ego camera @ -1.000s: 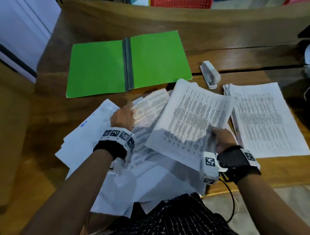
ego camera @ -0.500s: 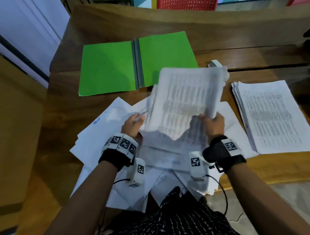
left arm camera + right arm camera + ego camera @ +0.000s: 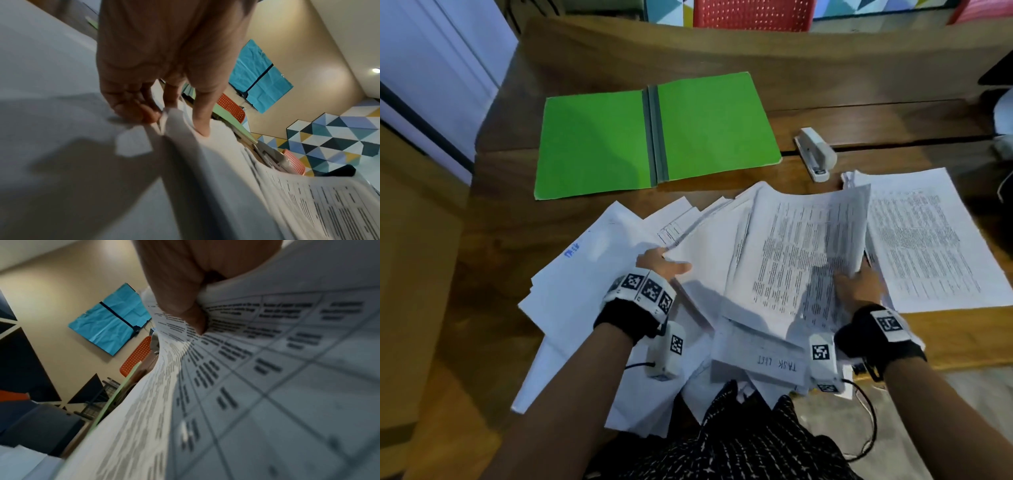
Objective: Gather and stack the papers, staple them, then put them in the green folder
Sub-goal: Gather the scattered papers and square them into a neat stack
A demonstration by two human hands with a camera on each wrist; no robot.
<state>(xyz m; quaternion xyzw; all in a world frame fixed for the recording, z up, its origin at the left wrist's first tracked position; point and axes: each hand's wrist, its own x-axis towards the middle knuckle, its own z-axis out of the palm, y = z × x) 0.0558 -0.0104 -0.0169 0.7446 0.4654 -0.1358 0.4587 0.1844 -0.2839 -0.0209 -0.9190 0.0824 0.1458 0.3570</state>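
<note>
Paper sheaf (image 3: 801, 260) gripped by right hand (image 3: 858, 289), left hand (image 3: 661, 265).

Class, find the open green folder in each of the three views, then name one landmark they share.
Head: green folder, open flat, upper centre.
Left wrist: thin green edge right of the left hand's thumb.
Right wrist: green sliver left of the printed sheets.
Shared landmark: red perforated chair.
</note>
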